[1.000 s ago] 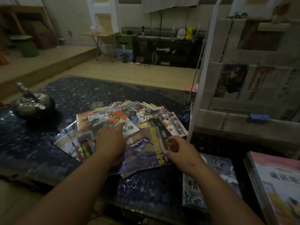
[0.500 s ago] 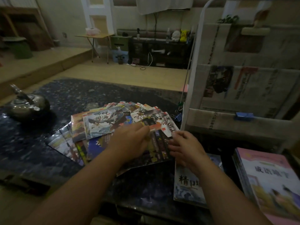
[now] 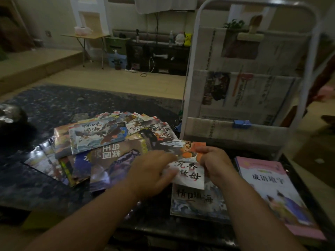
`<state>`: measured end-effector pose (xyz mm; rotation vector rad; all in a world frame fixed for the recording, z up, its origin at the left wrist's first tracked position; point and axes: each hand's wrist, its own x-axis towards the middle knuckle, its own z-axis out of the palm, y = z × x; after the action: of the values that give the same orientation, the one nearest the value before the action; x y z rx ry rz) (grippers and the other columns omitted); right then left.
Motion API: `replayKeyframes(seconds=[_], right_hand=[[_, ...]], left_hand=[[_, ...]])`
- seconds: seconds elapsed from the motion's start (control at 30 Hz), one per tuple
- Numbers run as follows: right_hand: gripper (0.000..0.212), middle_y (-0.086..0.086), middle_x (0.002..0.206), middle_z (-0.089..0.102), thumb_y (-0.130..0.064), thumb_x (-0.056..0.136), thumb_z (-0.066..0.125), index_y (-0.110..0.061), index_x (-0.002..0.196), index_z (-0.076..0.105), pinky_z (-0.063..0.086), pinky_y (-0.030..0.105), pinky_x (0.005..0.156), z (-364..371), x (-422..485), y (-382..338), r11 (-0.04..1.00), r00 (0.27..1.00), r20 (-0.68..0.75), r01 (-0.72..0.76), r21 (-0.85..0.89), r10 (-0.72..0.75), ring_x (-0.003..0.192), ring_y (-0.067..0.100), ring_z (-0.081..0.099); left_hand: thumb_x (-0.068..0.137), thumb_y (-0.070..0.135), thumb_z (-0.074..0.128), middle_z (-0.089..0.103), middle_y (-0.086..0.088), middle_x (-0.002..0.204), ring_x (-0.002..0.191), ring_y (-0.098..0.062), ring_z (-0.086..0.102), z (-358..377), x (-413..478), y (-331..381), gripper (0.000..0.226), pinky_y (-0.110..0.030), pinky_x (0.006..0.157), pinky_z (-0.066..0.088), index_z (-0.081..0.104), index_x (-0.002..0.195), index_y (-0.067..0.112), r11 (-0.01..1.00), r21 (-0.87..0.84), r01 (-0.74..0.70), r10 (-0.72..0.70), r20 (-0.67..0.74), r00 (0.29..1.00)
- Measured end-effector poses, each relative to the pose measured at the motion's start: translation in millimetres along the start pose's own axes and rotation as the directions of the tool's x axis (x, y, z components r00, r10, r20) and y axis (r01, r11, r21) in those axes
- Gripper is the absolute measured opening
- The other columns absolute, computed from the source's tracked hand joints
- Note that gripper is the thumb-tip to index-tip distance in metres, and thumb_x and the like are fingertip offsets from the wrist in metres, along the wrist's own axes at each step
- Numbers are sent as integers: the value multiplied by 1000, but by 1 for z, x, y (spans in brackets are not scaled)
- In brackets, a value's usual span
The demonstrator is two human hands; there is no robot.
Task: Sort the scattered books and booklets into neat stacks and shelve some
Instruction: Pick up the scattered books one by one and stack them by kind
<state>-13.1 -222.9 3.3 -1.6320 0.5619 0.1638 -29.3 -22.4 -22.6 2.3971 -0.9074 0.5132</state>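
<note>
- Both hands are on one booklet (image 3: 188,171), the one with the orange figure on its cover, towards the near right of the dark speckled worktop (image 3: 54,104).
- The left hand (image 3: 152,171) grips the booklet's left edge, fingers curled onto the paper.
- The right hand (image 3: 215,163) pinches the opposite edge, knuckles up.
- The booklet overlaps a wave-cover booklet (image 3: 197,201) lying flat by the front edge. Whether the two touch, I cannot tell.
- To the left, the scattered pile (image 3: 97,136) fans across the middle of the worktop, covers overlapping at all angles.
- A pink stack (image 3: 275,192) of books sits squared up at the front right corner, just beside the right forearm.
- The white rack (image 3: 188,87) stands at the right edge behind the hands, with newspapers (image 3: 253,91) draped over its tiers and a blue clip (image 3: 242,123) on the lowest one.
- A metal kettle (image 3: 10,115) sits at the left edge, partly out of view.
</note>
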Motion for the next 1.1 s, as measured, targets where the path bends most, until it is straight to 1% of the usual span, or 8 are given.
replayKeyframes(seconds=[0.1, 0.2, 0.33, 0.47, 0.57, 0.7, 0.93, 1.1], right_hand=[[43, 5, 91, 61, 14, 87, 46, -21, 95, 69, 60, 41, 74, -15, -3, -3, 998, 998, -55, 37, -49, -39, 82, 25, 65], [40, -1, 90, 58, 10, 87, 51, -21, 103, 70, 57, 41, 84, -27, -5, 0, 989, 995, -82, 53, -141, -65, 88, 23, 61], [36, 0, 107, 56, 3, 89, 51, -23, 108, 66, 52, 39, 88, -40, 0, 9, 928, 987, -102, 82, -363, -127, 101, 21, 55], [22, 3, 111, 59, -9, 95, 49, -20, 109, 62, 45, 32, 82, -48, 3, 17, 789, 975, -100, 97, -607, -197, 99, 20, 54], [21, 8, 117, 63, -10, 95, 54, -12, 113, 65, 44, 30, 80, -49, 2, 16, 671, 991, -68, 30, -741, -119, 106, 25, 57], [27, 14, 119, 64, -8, 95, 52, -6, 118, 66, 48, 33, 89, -49, 1, 15, 550, 999, -36, -41, -834, 20, 108, 28, 59], [25, 13, 100, 61, -6, 93, 54, -1, 114, 65, 42, 26, 72, -47, 2, 17, 505, 997, -10, -49, -861, 81, 92, 24, 55], [22, 9, 88, 54, -12, 93, 59, -1, 111, 64, 42, 28, 73, -43, 0, 16, 491, 993, -24, -78, -868, 116, 94, 24, 56]], left_hand=[[96, 30, 50, 62, 3, 103, 91, -11, 56, 7, 12, 0, 24, -31, 77, 46, 67, 111, 21, 930, -98, 355, -362, -66, 930], [92, 15, 59, 63, 1, 114, 95, -12, 59, 16, 18, -2, 32, -28, 81, 49, 64, 123, 21, 713, -255, 653, -664, 56, 746], [84, 6, 70, 71, 0, 98, 88, -14, 65, 28, 19, 1, 21, -28, 81, 53, 70, 100, 20, 477, -436, 763, -762, 228, 607], [81, 7, 73, 69, 6, 85, 81, -11, 66, 41, 20, 6, 22, -33, 79, 57, 67, 93, 25, 516, -378, 768, -724, 286, 628], [81, 7, 73, 67, 8, 84, 80, -10, 65, 48, 20, 11, 25, -36, 77, 58, 66, 98, 24, 554, -337, 761, -699, 309, 645], [79, 9, 75, 66, 10, 81, 76, -2, 61, 54, 18, 12, 27, -21, 72, 52, 65, 99, 23, 627, -263, 733, -684, 265, 680], [76, 7, 74, 66, 8, 80, 78, -8, 63, 56, 15, 12, 27, -23, 72, 51, 61, 86, 28, 654, -175, 736, -675, 304, 672], [76, 8, 74, 65, 8, 80, 79, -10, 62, 57, 14, 12, 27, -25, 73, 52, 59, 80, 30, 667, -140, 732, -675, 302, 673]])
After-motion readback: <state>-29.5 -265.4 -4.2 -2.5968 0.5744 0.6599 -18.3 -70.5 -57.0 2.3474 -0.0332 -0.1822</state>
